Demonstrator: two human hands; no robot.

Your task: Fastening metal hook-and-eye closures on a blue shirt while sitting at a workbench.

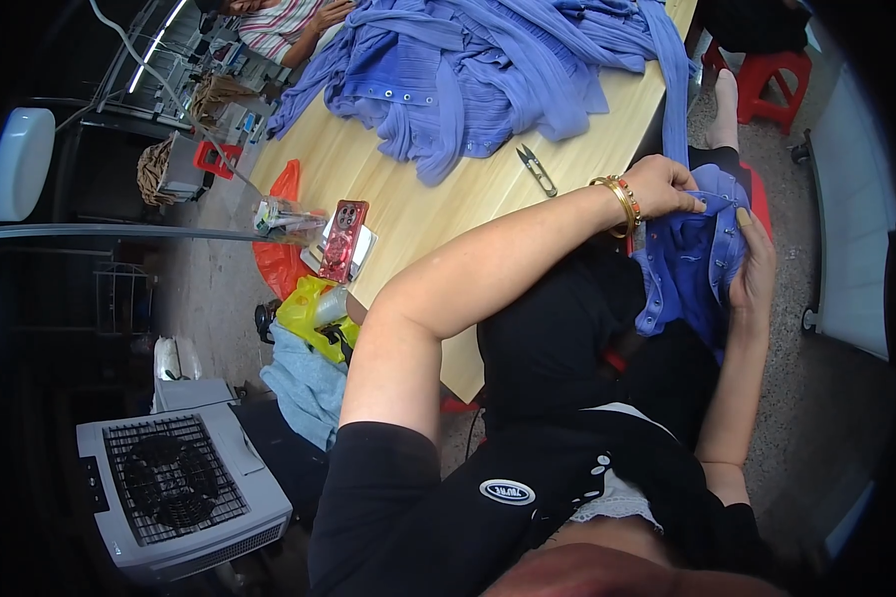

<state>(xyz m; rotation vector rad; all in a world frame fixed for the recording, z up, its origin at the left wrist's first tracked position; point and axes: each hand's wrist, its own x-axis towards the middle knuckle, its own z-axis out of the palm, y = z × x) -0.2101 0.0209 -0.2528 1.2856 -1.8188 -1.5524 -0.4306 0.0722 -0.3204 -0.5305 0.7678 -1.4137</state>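
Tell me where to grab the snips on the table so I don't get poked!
Probably by the closed end, coming from the near side: the snips lie flat with that end nearer and their pointed tips facing away.

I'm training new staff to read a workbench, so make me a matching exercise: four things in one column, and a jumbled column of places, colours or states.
Things:
1. Blue-violet garment over the lap
2. Thread snips
3. Phone
4. Boxy fan unit

Places, colours, states:
A. Reddish, near the left edge of the table
B. Pale grey with a dark grille, lower left of the view, off the table
C. Gripped by the left hand and the right hand
D. Lying on bare wood, next to the garment heap

Right pairs: 1-C; 2-D; 3-A; 4-B
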